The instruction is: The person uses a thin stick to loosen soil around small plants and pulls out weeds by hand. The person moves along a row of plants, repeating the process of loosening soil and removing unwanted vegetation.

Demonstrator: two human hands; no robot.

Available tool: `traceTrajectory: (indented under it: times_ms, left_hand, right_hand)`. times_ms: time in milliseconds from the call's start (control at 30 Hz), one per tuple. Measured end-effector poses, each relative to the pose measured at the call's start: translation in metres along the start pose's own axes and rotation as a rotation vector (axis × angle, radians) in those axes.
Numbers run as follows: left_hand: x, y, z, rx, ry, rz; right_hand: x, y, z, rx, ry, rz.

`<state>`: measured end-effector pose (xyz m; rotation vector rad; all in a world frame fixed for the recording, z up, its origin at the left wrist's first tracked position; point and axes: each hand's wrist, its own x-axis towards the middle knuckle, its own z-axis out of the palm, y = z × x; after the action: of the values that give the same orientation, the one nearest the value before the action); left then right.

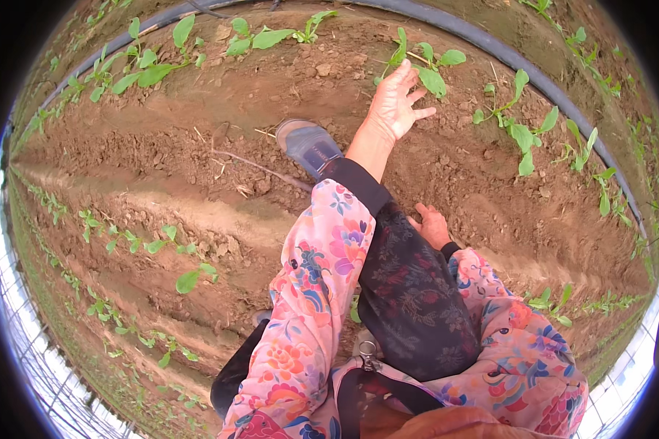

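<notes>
My left hand [396,103] reaches over the soil with its fingers spread. Its fingertips are at a young leafy seedling [431,81]; whether they touch the leaves is not clear. I see nothing held in that palm. My right hand [433,227] is low beside my bent knee [403,263], which is in dark patterned trousers. Part of this hand is behind the leg, so what its fingers do is hidden. Both arms wear pink floral sleeves [329,247] with dark cuffs.
A black irrigation hose [472,41] curves along the far side of the seedling row. More seedlings grow at the right [521,134] and left [152,74]. My grey-blue shoe [307,144] stands on the soil near a thin dry stem [258,165]. Further plant rows [134,241] run at the lower left.
</notes>
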<state>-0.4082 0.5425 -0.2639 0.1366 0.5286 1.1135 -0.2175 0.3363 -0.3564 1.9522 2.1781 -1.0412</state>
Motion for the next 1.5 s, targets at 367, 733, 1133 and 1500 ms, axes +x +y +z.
traceTrajectory:
  times_ms: [367, 733, 1133, 1500]
  left_hand:
    - [-0.014, 0.065, -0.005, -0.144, -0.08, 0.163]
    - [-0.019, 0.086, -0.021, -0.051, -0.117, 0.216]
    - [-0.071, 0.077, -0.004, 0.432, 0.101, 0.163]
    - [-0.293, 0.076, 0.151, 0.71, -0.09, 1.498]
  right_hand:
    - [0.089, -0.061, -0.101, 0.28, 0.173, -0.399]
    - [0.234, -0.121, -0.135, -0.199, 0.479, -0.441]
    - [0.259, -0.127, -0.094, -0.303, 0.753, -0.451]
    - [0.251, -0.11, -0.086, -0.129, 0.759, -0.468]
